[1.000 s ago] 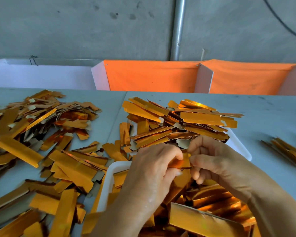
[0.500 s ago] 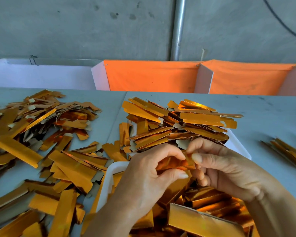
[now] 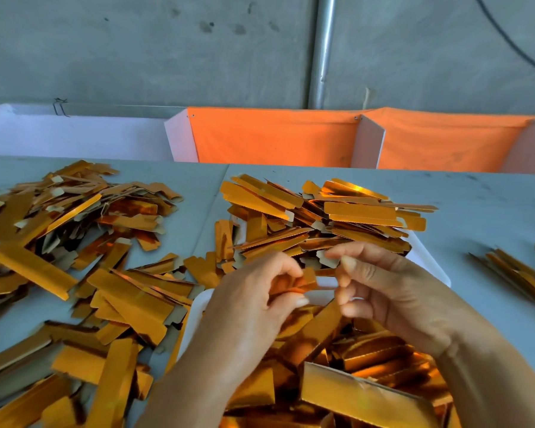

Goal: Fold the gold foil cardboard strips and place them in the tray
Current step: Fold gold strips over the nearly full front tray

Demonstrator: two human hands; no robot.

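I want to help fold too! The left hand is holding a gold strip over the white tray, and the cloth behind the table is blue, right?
Not blue: the head view shows the cloth is orange. The rest is right: the left hand holds a gold strip over the white tray.

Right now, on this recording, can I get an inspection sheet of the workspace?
Surface: grey table, seam down the middle.
Job's things: white tray heaped with gold strips; one folded strip in hand.
Clutter: loose strips piled left; small bundle right.
Hands: left hand pinches the strip; right hand curled, apparently not on it.
Cables: black cable on wall.
Surroundings: concrete wall, metal pipe, orange cloth.
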